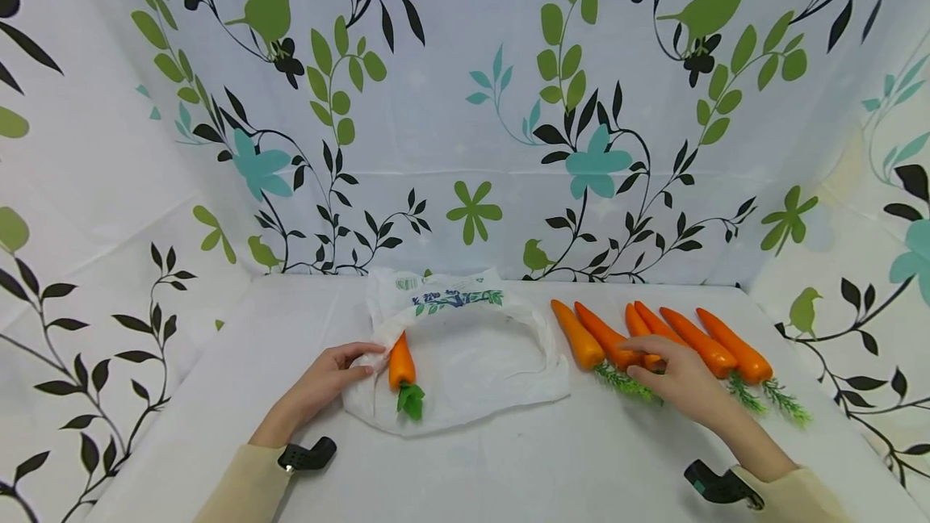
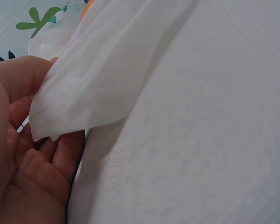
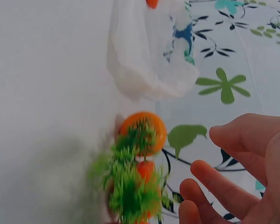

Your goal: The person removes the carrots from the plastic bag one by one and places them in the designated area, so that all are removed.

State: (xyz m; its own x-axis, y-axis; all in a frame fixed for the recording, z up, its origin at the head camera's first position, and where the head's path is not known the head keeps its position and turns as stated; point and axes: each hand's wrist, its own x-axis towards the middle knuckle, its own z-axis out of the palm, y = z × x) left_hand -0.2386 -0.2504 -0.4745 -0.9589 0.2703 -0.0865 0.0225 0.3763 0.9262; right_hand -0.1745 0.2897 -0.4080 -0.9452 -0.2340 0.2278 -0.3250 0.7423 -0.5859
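Note:
A white plastic bag (image 1: 479,386) with printed lettering lies on the table, its mouth spread wide. My left hand (image 1: 330,382) grips the bag's left edge; in the left wrist view a fold of the bag (image 2: 93,79) passes between thumb and fingers. Just beside that hand, a carrot (image 1: 401,363) with a leafy green top lies at the bag's left side. To the right, several carrots (image 1: 577,335) with feathery green tops lie side by side. My right hand (image 1: 672,374) is over the middle of this row, and in the right wrist view its fingers (image 3: 224,186) are spread, holding nothing.
A white cloth covers the table (image 1: 465,483). Behind it hangs a patterned curtain (image 1: 450,127) with leaves, flowers and birds, which also closes in both sides. A dark camera band (image 1: 308,454) sits on the left wrist, and another (image 1: 722,484) on the right.

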